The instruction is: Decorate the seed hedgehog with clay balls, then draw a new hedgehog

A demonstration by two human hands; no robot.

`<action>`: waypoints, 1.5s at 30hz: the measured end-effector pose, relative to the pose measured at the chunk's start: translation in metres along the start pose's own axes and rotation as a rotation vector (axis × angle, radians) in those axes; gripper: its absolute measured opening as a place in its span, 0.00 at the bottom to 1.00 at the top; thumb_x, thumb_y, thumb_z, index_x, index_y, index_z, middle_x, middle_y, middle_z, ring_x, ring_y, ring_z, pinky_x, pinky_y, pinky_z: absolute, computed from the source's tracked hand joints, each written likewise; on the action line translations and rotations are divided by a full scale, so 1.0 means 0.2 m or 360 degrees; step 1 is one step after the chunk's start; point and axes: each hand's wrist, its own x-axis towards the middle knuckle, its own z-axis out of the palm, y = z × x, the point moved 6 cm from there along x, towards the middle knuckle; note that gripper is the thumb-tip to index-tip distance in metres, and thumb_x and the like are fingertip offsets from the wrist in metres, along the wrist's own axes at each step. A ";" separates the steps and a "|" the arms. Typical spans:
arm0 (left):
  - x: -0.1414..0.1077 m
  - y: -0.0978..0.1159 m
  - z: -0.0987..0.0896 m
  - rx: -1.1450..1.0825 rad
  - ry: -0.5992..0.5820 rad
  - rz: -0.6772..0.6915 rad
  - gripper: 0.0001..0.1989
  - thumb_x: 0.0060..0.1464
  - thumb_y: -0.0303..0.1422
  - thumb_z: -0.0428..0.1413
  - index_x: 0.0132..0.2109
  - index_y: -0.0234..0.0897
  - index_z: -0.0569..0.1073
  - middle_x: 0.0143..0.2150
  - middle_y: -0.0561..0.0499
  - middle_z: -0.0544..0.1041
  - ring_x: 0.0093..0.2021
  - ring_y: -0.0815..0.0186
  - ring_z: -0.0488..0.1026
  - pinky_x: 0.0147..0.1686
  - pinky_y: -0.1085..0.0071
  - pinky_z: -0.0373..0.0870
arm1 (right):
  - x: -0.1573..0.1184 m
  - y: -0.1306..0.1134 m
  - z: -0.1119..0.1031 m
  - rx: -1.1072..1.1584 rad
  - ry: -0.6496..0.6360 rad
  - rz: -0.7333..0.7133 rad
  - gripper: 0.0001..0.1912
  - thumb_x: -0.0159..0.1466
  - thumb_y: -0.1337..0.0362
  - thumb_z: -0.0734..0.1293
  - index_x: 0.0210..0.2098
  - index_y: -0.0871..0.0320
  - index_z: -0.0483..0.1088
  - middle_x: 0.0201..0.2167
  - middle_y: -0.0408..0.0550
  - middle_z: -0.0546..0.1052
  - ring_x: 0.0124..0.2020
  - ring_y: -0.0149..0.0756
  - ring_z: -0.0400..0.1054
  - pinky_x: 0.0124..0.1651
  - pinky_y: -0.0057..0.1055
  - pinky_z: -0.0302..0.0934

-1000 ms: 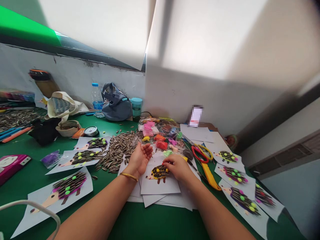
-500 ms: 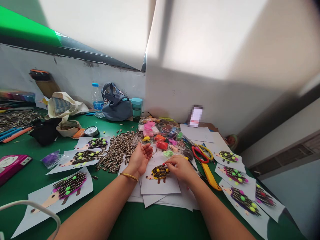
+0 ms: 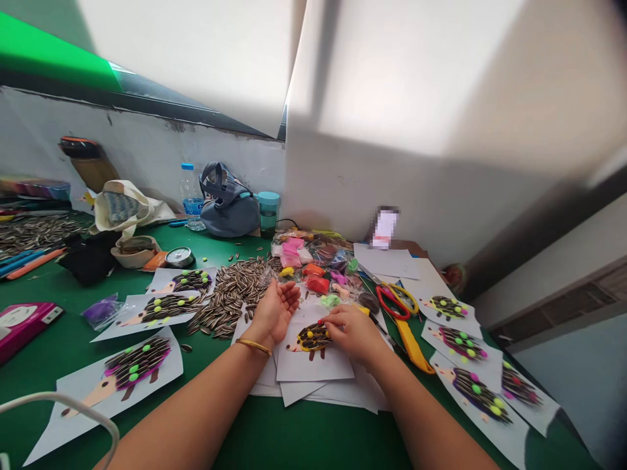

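A hedgehog picture (image 3: 313, 337) made of dark sunflower seeds with yellow clay balls lies on white paper in front of me. My right hand (image 3: 355, 333) is over the hedgehog's right end, thumb and fingers pinched together. At those fingertips, against the seeds, shows a small red clay ball (image 3: 321, 321). My left hand (image 3: 277, 310), with a gold bangle on its wrist, is held palm up with slightly curled fingers, left of the hedgehog. Nothing is plainly visible in that palm. More white sheets (image 3: 337, 393) lie under the picture.
A pile of sunflower seeds (image 3: 240, 290) lies left of my left hand. Packets of coloured clay (image 3: 317, 284) are behind the hands. Scissors (image 3: 392, 301) and a yellow cutter (image 3: 415, 349) lie to the right. Several hedgehog sheets (image 3: 140, 362) flank both sides.
My right hand has shifted slightly left, its fingertips now covering more of the hedgehog's right end. My left hand has stayed in place.
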 end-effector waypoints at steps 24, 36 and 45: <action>0.00 0.00 0.00 -0.0014 0.0005 -0.0009 0.22 0.63 0.46 0.44 0.37 0.33 0.74 0.32 0.45 0.76 0.32 0.66 0.75 0.36 0.70 0.71 | -0.02 -0.04 -0.01 -0.0120 0.0019 -0.0119 0.14 0.63 0.65 0.62 0.42 0.51 0.79 0.40 0.47 0.79 0.42 0.36 0.70 0.48 0.32 0.62; 0.00 0.00 0.00 -0.0011 0.0012 -0.0019 0.23 0.63 0.46 0.43 0.37 0.33 0.73 0.32 0.46 0.76 0.32 0.67 0.75 0.37 0.70 0.71 | -0.02 -0.04 0.00 -0.0023 -0.0051 -0.0080 0.14 0.63 0.65 0.62 0.41 0.51 0.79 0.38 0.46 0.79 0.40 0.35 0.70 0.45 0.30 0.62; 0.00 0.00 0.00 -0.0007 -0.0004 -0.0003 0.23 0.63 0.46 0.44 0.37 0.33 0.74 0.32 0.45 0.76 0.32 0.67 0.75 0.36 0.70 0.71 | -0.01 -0.02 0.00 0.0015 -0.0073 -0.0072 0.14 0.64 0.65 0.62 0.40 0.51 0.79 0.37 0.46 0.79 0.40 0.35 0.70 0.45 0.30 0.62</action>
